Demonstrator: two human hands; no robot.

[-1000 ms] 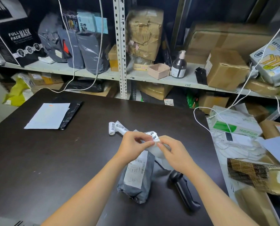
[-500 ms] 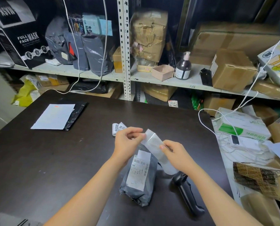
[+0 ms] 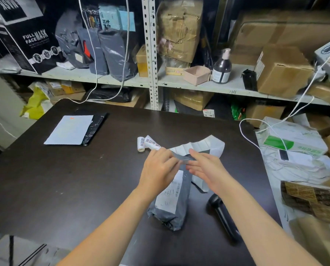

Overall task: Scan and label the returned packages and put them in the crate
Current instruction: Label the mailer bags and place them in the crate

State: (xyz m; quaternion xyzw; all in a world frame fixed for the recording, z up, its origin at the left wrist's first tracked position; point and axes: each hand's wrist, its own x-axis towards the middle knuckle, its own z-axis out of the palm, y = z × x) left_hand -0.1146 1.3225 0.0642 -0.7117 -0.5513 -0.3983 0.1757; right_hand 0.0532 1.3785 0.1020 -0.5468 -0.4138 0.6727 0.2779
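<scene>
The grey mailer (image 3: 169, 212) lies mid-bench (image 3: 64, 189), scanner (image 3: 221, 217) at its 3 o'clock. The left hand (image 3: 158, 169) pinches a loose label (image 3: 181, 158) at the mailer's 12 o'clock. The right hand (image 3: 208, 169) is relaxed, straight fingers touching the label. The mailer looks soft, light and slick, so it is best gripped around its bulging middle.

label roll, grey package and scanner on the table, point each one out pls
label roll (image 3: 141, 144): head view, on the coiled end lying on the table.
grey package (image 3: 169, 217): head view, on the bare grey lower end, below its white label.
scanner (image 3: 224, 219): head view, on the black handle.
</scene>
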